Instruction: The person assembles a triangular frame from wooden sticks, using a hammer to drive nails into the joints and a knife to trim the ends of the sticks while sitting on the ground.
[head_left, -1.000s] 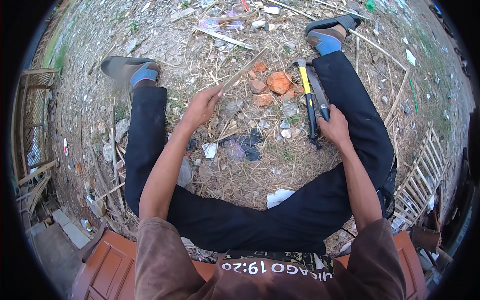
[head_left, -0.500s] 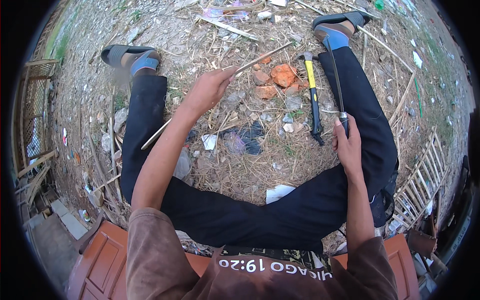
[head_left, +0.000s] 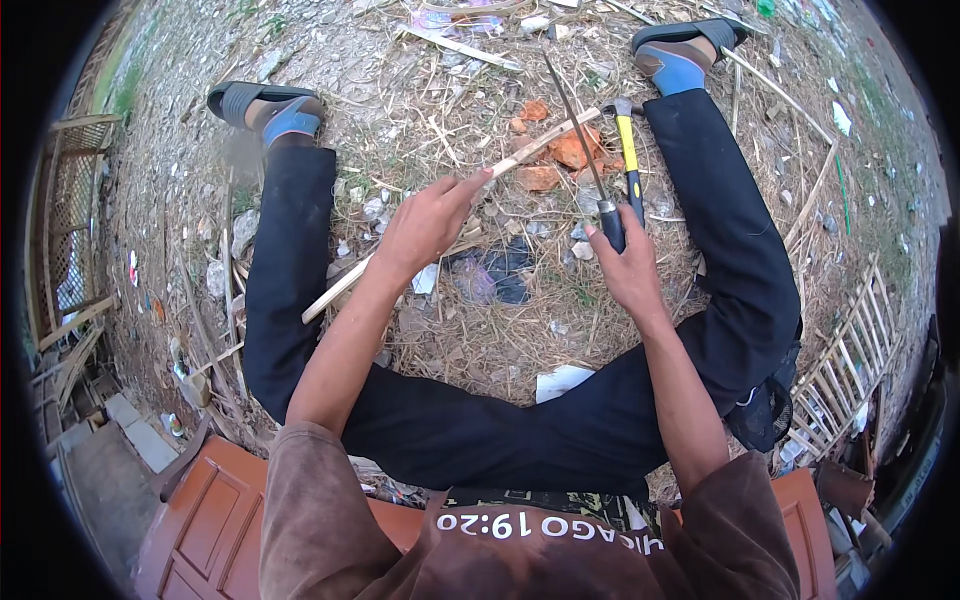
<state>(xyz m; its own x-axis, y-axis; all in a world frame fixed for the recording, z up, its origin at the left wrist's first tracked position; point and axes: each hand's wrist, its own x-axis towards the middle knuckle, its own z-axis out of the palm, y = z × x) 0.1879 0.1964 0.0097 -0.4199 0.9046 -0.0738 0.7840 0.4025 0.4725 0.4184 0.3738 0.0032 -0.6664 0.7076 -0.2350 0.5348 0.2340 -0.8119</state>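
Note:
My left hand (head_left: pixel 428 225) is closed around a long, pale strip of bamboo or wood (head_left: pixel 335 291). The strip slants from beside my left thigh up to the right, its far end over some orange brick pieces. In my right hand (head_left: pixel 632 268) is a knife (head_left: pixel 609 225) with a black handle and a long narrow blade, its tip pointing away from me. The blade crosses the strip near its far end; whether they touch, I cannot tell. Just right of the knife, a hammer (head_left: pixel 627 150) with a yellow and black handle lies on the ground, its lower handle partly hidden by my right hand.
Broken orange bricks (head_left: pixel 574 148) lie between my feet. Dark plastic scraps (head_left: pixel 508 272) and dry straw cover the ground nearer me. A slatted wooden frame (head_left: pixel 845 365) is at the right, a lattice panel (head_left: pixel 70 230) at the far left. Brown panelled wood (head_left: pixel 215 515) shows beneath me.
My right hand has brought the knife leftward from beside my right leg to across the strip. My left hand has shifted slightly down and right, the strip moving with it.

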